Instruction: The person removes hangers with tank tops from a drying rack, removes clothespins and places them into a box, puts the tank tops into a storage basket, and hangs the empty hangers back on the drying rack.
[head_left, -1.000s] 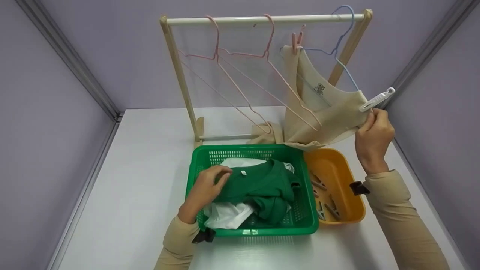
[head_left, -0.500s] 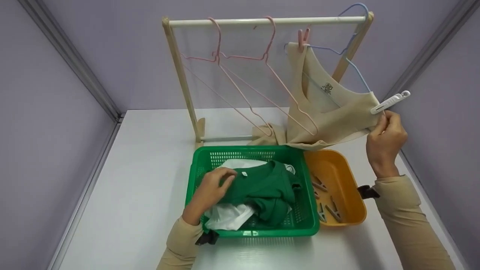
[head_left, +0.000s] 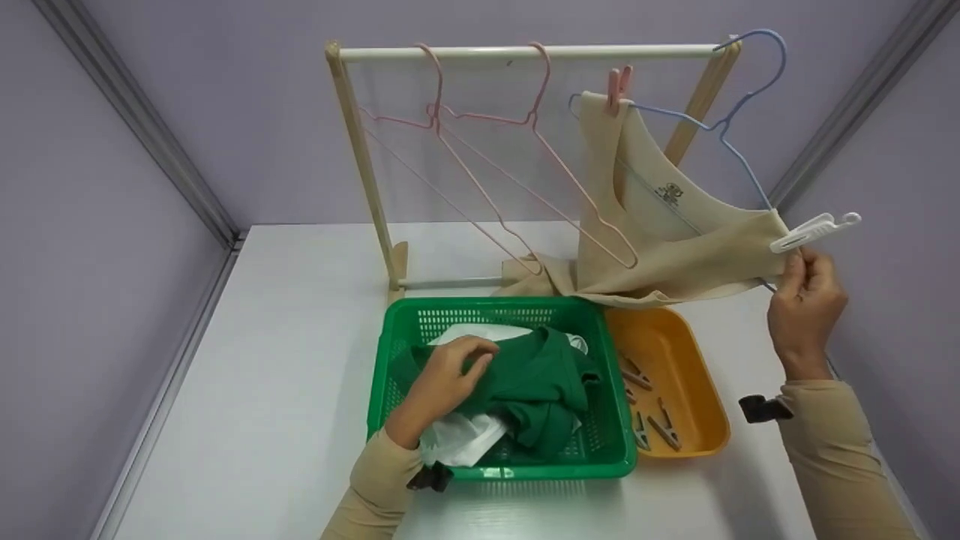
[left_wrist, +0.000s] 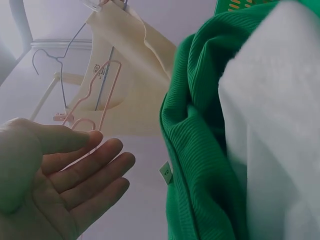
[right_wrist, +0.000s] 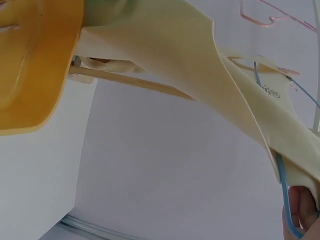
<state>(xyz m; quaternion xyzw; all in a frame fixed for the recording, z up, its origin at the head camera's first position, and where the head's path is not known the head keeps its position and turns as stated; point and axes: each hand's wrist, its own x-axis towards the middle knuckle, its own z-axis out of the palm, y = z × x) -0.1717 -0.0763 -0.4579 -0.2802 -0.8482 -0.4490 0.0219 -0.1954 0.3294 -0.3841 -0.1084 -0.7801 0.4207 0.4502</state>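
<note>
My right hand [head_left: 806,307] pinches the lower right shoulder of a beige tank top [head_left: 697,262] on a blue hanger [head_left: 726,124]. A white clothespin [head_left: 810,232] clips that shoulder just above my fingers. On the other shoulder sits a pink clothespin [head_left: 615,91]. The hanger tilts down to the right, its hook overlapping the rack's right end in the head view. My left hand [head_left: 442,382] hovers over the green garment [head_left: 540,367], fingers loosely bent with nothing between them. In the left wrist view, the thumb [left_wrist: 65,139] stands apart from most fingers.
A green basket [head_left: 555,471] holds the green garment and white cloth. Right of it, a yellow bin [head_left: 701,420] has several clothespins. Two pink hangers [head_left: 437,105] hang on the rack's white rod [head_left: 615,52]. The tank top's hem trails behind the basket.
My right hand has moved right and down, drawing the tank top and blue hanger with it; the hook has shifted right to the rod's end. My left hand has drifted slightly right.
</note>
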